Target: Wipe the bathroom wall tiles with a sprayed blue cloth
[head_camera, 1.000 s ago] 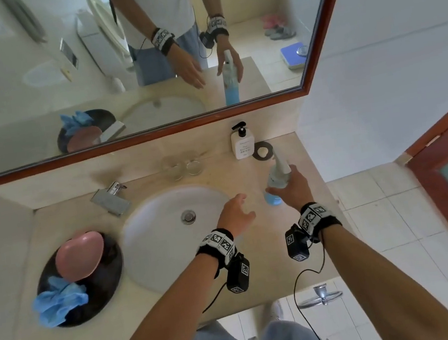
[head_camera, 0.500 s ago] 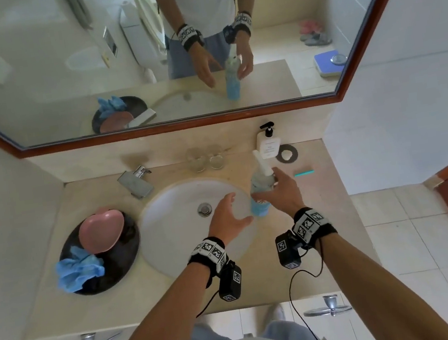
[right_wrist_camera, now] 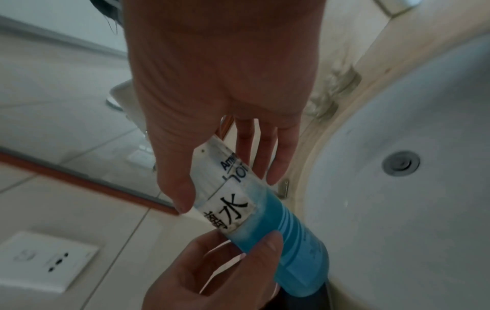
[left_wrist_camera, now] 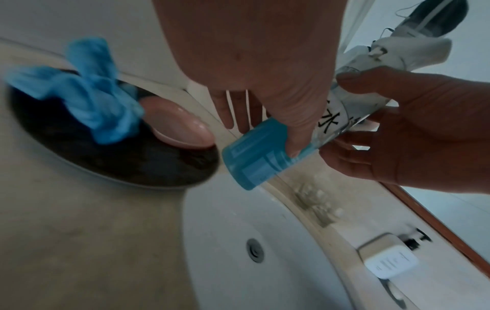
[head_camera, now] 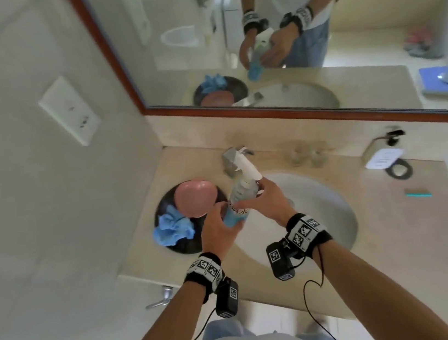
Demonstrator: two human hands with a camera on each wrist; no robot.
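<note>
Seen from the head camera, a person is standing at a bathroom vanity (head_camera: 398,231) and holding a spray bottle (head_camera: 242,193) over the near left edge of the sink (head_camera: 324,213); both hands are on it, so this looks like a handover or a steadying of the bottle before spraying. The right hand (head_camera: 264,201) is wrapping its fingers around the upper body below the white nozzle, while the left hand (head_camera: 216,228) is curling around the blue lower end. The blue cloth (head_camera: 173,228) is lying crumpled on a dark round tray (head_camera: 187,247) beside a pink dish (head_camera: 195,199), just left of the hands and not yet picked up. The wall tiles (head_camera: 33,196) are rising to the left. From the left wrist camera, the left thumb is pressing the bottle's blue base and the fingers are reaching behind it, with the right hand's fingers closing on the labelled middle. From the right wrist camera, the right thumb and fingers are clasping the label section, and the left hand is gripping below. The next move probably calls for one hand to free itself, lift the cloth, and aim the nozzle at it.
</note>
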